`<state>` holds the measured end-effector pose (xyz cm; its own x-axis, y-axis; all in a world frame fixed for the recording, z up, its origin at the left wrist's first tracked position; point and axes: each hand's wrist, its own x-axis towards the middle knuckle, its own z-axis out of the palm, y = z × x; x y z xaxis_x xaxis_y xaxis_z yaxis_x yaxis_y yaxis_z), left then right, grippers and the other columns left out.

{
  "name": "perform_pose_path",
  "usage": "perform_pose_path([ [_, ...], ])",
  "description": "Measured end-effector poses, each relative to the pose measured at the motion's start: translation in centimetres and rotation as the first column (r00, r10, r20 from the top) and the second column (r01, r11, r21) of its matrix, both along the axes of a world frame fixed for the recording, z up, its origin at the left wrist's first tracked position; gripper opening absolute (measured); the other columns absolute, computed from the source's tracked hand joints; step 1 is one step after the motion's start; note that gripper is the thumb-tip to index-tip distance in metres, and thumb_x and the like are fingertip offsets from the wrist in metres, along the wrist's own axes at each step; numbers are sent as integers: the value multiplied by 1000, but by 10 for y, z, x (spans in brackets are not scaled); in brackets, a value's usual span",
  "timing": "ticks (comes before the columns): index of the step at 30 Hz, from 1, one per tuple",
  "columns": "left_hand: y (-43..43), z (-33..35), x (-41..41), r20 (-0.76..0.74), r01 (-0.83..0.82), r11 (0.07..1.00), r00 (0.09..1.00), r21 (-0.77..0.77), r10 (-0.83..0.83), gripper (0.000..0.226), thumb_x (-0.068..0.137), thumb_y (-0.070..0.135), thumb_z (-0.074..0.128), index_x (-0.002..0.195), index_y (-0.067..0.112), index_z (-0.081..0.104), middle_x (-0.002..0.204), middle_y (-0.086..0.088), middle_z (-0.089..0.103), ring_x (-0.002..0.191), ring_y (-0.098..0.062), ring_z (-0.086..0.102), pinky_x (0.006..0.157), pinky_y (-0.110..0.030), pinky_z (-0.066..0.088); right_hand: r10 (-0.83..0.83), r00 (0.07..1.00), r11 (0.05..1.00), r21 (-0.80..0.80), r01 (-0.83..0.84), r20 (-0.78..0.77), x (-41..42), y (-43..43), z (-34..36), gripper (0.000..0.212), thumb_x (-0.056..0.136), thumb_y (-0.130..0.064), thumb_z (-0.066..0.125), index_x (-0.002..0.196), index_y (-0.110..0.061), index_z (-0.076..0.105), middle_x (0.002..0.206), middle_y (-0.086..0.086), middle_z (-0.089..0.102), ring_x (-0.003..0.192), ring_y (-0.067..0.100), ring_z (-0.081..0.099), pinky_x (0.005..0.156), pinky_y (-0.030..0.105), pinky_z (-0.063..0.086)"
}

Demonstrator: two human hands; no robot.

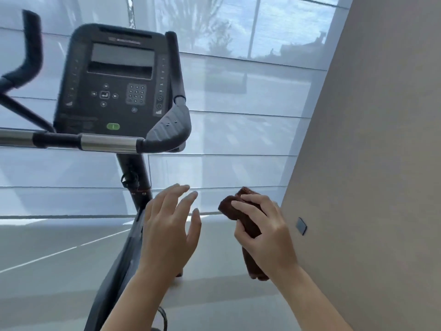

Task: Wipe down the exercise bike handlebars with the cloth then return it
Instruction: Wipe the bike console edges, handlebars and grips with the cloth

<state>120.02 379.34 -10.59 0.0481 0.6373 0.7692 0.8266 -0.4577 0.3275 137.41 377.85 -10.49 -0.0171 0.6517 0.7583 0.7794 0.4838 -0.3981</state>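
Left hand (pixel 170 225) spread, right hand (pixel 265 231) clenched

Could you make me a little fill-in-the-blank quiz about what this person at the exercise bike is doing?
1. The brown cloth is held in the ____ hand.
2. The left hand is open and holds ____.
3. The large button low on the console is coloured ____.
4. Both hands are ____ the handlebars.

Missing words: right; nothing; green; below
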Motion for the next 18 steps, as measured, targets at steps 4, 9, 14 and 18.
perform_pose_path([
  [4, 18, 7, -1, -1, -139, 990, 990, 34, 139, 33, 81, 21, 48, 101, 2, 66, 109, -15, 64, 103, -35, 58, 86, -45, 44, 133, 990, 991, 21, -132, -43, 5, 46, 11, 32, 73, -9, 63, 104, -14, 68, 109, 2, 62, 103, 20, 55, 94, 10, 37],
  [9, 33, 15, -15, -36, -230, 973, 972, 28, 231, 33, 82, 21, 48, 101, 2, 66, 108, -15, 65, 104, -34, 58, 88, -44, 43, 285, 954, 958, 8, -286, -88, -18, 80, 5, 35, 72, -9, 64, 105, -16, 67, 109, -4, 58, 103, 19, 55, 95, 9, 36],
  [14, 63, 24, -25, -55, -305, 952, 950, 38, 306, 28, 77, 14, 58, 100, 0, 66, 106, -17, 66, 103, -35, 59, 90, -42, 41, 352, 933, 936, 6, -353, -69, -28, 113, 8, 35, 72, -9, 63, 106, -14, 67, 109, 1, 61, 101, 16, 54, 91, 9, 39],
  [18, 97, 36, -37, -90, -270, 962, 958, 27, 271, 29, 81, 17, 55, 102, 0, 65, 109, -18, 65, 105, -35, 58, 90, -48, 45, 345, 929, 938, 71, -338, -137, -33, 149, 22, 33, 73, -7, 62, 105, -11, 67, 109, 3, 61, 102, 17, 55, 91, 14, 43],
])
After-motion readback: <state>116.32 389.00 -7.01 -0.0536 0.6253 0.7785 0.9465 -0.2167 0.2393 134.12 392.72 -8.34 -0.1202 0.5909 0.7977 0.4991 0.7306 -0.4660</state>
